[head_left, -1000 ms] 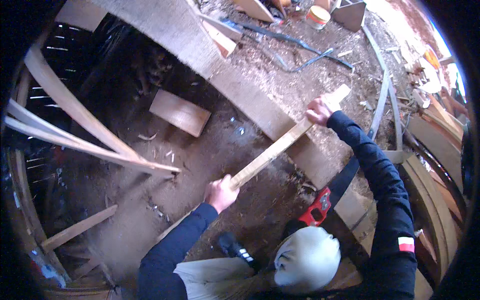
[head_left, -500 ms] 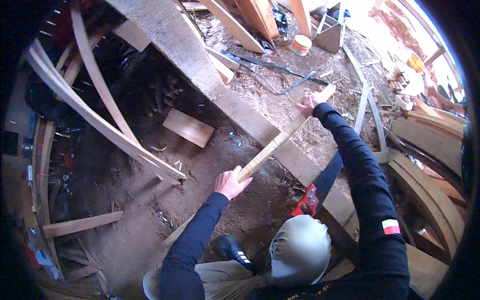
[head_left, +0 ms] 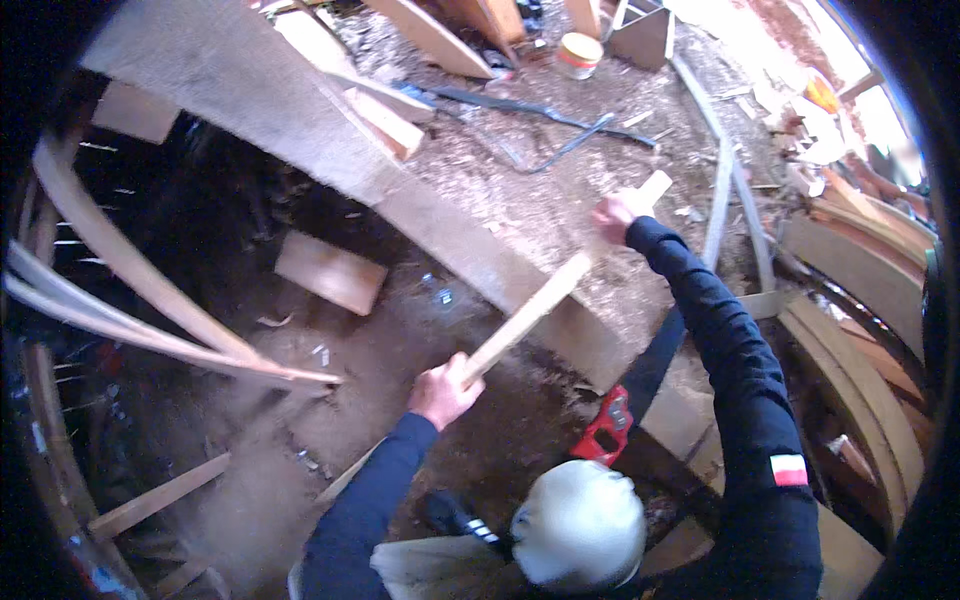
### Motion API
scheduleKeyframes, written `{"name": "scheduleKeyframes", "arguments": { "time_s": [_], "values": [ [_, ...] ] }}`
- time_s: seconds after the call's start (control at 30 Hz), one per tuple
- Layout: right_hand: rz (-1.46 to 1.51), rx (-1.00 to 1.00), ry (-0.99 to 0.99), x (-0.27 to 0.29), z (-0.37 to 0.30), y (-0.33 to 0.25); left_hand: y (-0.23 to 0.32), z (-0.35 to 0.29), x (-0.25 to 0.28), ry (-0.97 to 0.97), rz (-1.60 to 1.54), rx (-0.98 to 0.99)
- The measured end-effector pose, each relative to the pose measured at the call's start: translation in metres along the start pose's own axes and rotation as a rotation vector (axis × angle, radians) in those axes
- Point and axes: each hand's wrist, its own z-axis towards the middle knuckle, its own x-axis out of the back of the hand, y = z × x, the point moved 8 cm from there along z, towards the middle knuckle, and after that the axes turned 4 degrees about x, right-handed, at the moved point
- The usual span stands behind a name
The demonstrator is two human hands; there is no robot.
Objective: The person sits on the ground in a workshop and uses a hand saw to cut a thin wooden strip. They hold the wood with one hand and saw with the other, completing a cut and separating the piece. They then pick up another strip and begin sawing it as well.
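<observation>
as i look down through the head view, my left hand (head_left: 445, 393) is wrapped around the lower part of the strip (head_left: 528, 319), on the near side of the beam (head_left: 440, 225). my right hand (head_left: 617, 217) is curled around the strip too, past the beam's far side; it is blurred, so i cannot tell how firm that hold is. a pale tip pokes out beyond it. the strip slants across over the beam, and i cannot tell whether they touch.

what worries me is the right hand: should it slip along the wood, a rough edge could leave a splinter. a slack left hold could let the strip twist. the saw (head_left: 607, 425) lies at the beam's near end, blade beside my right sleeve (head_left: 745, 365), so a dropped elbow could meet it.

the widest room i see is left of the beam, towards the slats (head_left: 205, 325), with a block (head_left: 330, 273) between. well beyond the beam lie a strap (head_left: 540, 115) and a tub (head_left: 578, 56). a low swing would likely knock the beam's long edge.
</observation>
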Motion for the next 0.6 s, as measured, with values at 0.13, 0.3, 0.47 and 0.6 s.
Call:
{"name": "scheduleKeyframes", "arguments": {
  "time_s": [0.13, 0.3, 0.47, 0.6],
  "values": [
    [-0.260, 0.128, -0.133, -0.006, 0.017, 0.005, 0.012, 0.022, -0.002, -0.057, -0.124, 0.027],
    [-0.046, 0.076, 0.147, 0.034, 0.008, -0.007, 0.006, -0.002, 0.025, 0.199, -0.080, -0.125],
    [-0.181, 0.294, 0.177, 0.067, -0.014, -0.031, 0.022, -0.021, 0.010, 0.393, 0.154, -0.118],
    [-0.113, 0.142, -0.220, 0.019, -0.025, -0.021, 0.010, -0.028, -0.006, 0.265, -0.012, 0.083]
  ]
}}
